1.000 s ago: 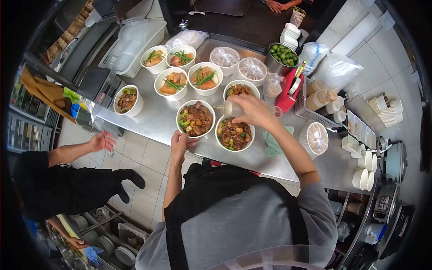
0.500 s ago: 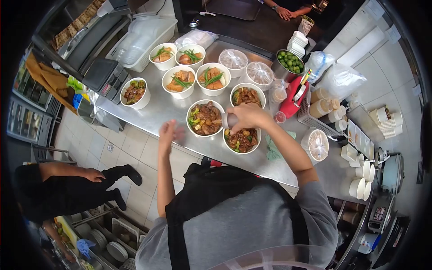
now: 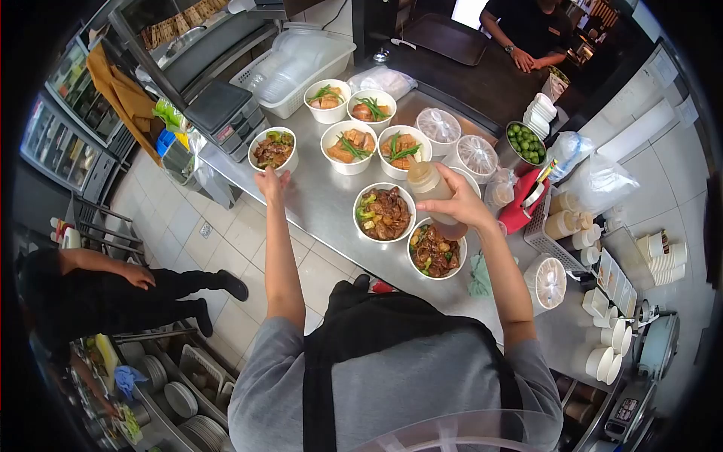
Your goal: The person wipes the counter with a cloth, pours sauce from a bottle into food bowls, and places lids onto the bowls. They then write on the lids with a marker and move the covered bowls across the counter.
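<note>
Squeeze bottle (image 3: 426, 183) in right hand (image 3: 457, 202), left hand (image 3: 269, 181) at bowl (image 3: 273, 149)

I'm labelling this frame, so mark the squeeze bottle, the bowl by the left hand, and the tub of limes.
squeeze bottle (image 3: 427, 183): head view, upper body.
bowl by the left hand (image 3: 272, 150): head view, its food.
tub of limes (image 3: 526, 142): head view, the limes.

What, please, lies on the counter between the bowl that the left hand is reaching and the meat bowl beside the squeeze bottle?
In the head view, only bare steel counter lies between the lone bowl at the left hand and the meat bowl.
</note>
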Available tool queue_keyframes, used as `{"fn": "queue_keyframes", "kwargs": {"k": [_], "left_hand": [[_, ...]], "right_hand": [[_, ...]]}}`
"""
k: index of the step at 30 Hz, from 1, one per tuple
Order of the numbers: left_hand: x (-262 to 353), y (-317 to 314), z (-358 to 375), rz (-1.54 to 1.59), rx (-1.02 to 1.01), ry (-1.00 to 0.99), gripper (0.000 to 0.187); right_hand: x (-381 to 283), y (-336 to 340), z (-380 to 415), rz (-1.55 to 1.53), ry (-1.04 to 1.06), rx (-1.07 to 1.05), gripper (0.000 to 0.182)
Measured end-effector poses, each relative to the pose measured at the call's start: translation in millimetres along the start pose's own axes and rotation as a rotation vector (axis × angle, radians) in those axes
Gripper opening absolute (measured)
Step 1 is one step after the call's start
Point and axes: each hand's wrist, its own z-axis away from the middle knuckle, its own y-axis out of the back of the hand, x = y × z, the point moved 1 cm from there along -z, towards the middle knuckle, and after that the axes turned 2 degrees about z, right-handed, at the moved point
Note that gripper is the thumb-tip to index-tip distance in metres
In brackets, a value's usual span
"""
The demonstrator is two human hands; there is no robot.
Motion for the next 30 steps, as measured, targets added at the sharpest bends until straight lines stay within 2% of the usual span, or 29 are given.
{"fn": "queue_keyframes", "kwargs": {"k": [2, 4, 9, 10, 13, 14, 17, 18, 21, 22, 25, 26, 28, 29, 30], "left_hand": [[-6, 10, 16, -0.014, -0.064, -0.006, 0.026], [-13, 18, 47, -0.007, -0.130, -0.022, 0.025], [-32, 24, 136, 0.137, -0.177, 0.076, 0.020], [-35, 23, 150, 0.167, -0.186, 0.111, 0.020], [-44, 17, 178, 0.195, -0.223, 0.161, 0.021], [-45, 14, 185, 0.190, -0.233, 0.165, 0.022], [-49, 16, 189, 0.131, -0.291, 0.216, 0.023], [-48, 16, 190, 0.107, -0.304, 0.241, 0.022], [-44, 20, 197, 0.073, -0.364, 0.336, 0.023], [-41, 21, 199, 0.069, -0.387, 0.369, 0.025], [-29, 27, 208, -0.068, -0.438, 0.389, 0.027], [-25, 28, 210, -0.132, -0.479, 0.394, 0.029], [-17, 33, 214, -0.264, -0.572, 0.409, 0.034], [-11, 34, 215, -0.384, -0.625, 0.338, 0.034], [-4, 36, 214, -0.506, -0.683, 0.265, 0.035]], "right_hand": [[1, 0, -4, 0.016, -0.013, 0.014, 0.065], [-2, -3, -10, 0.167, 0.014, 0.003, 0.067], [-8, -25, -34, 0.502, 0.064, -0.073, 0.072], [2, -28, -46, 0.611, 0.126, -0.078, 0.072], [8, -39, -70, 0.939, 0.008, -0.094, 0.066], [10, -46, -76, 1.088, 0.032, -0.073, 0.057], [6, -74, -86, 1.428, 0.084, -0.178, 0.050], [14, -86, -88, 1.471, 0.204, -0.165, 0.044], [17, -118, -107, 1.502, 0.269, -0.030, 0.039], [15, -114, -115, 1.446, 0.201, -0.049, 0.040], [8, -89, -122, 1.293, 0.012, -0.439, 0.049], [5, -86, -116, 1.223, -0.021, -0.465, 0.062], [11, -76, -113, 0.872, -0.013, -0.477, 0.071], [18, -70, -111, 0.696, -0.013, -0.469, 0.076], [30, -66, -107, 0.526, 0.017, -0.351, 0.087]]}}
